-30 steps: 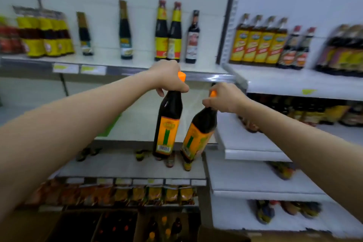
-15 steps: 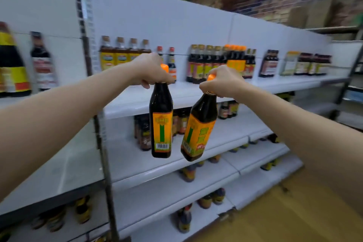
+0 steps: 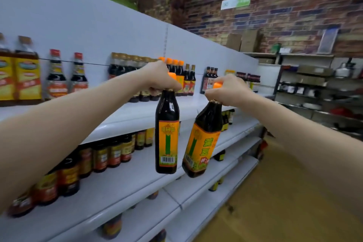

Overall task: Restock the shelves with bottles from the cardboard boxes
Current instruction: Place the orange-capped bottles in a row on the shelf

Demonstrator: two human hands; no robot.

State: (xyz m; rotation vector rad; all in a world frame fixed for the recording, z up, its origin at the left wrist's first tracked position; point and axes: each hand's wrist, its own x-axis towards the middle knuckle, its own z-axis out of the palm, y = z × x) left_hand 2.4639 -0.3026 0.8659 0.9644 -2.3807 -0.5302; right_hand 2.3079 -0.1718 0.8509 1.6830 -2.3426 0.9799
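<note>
Presently both arms are extended in front of the shelving, each hand carrying one dark bottle by the neck. The left hand (image 3: 160, 77) has its fingers curled round the neck of the left bottle (image 3: 167, 133), just under the orange cap; that bottle hangs upright directly below the hand, with its barcode panel facing the camera. The right hand (image 3: 228, 89) grips the neck of the right bottle (image 3: 202, 139) in the same manner, orange cap showing above the fingers. This bottle hangs tilted, its base swung toward the left bottle. The two bases are near each other; whether they touch cannot be told. Both bottles are clear of any shelf surface, held in the air.

Beyond the left hand, on the top shelf (image 3: 121, 116), a row of orange-capped bottles (image 3: 174, 65) stands against the white back panel. Below both hands, the lower shelf (image 3: 125, 182) carries a line of smaller dark jars (image 3: 102, 155). To the right of the right hand lies a wooden floor (image 3: 275, 202).
</note>
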